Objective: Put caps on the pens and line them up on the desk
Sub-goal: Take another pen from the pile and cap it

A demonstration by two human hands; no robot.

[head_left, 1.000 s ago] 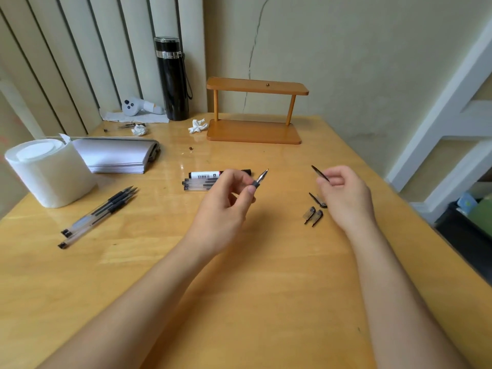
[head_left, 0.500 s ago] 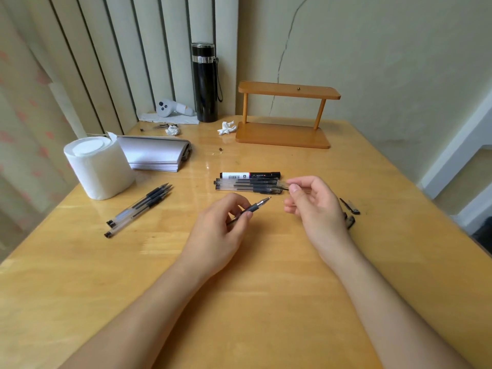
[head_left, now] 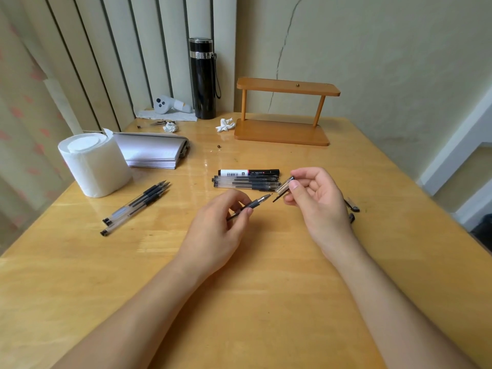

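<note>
Left hand (head_left: 221, 227) pinches uncapped pen (head_left: 250, 206), tip pointing right. Right hand (head_left: 316, 201) grips clear cap (head_left: 284, 186) just beside the tip (not touching). Capped pens (head_left: 247, 181) lie beyond on bench (head_left: 266, 302); three uncapped pens (head_left: 135, 206) far left.

We take the row of capped pens (head_left: 246, 181) on the desk (head_left: 266, 288) as reference. Left of it lie three uncapped pens (head_left: 135, 206); farther left stands the paper roll (head_left: 93, 163), with the notebook (head_left: 154, 151) behind-left. Behind it stands the shelf (head_left: 285, 113), the flask (head_left: 203, 78) to that shelf's left. Right of it lie loose caps (head_left: 352, 205).
</note>
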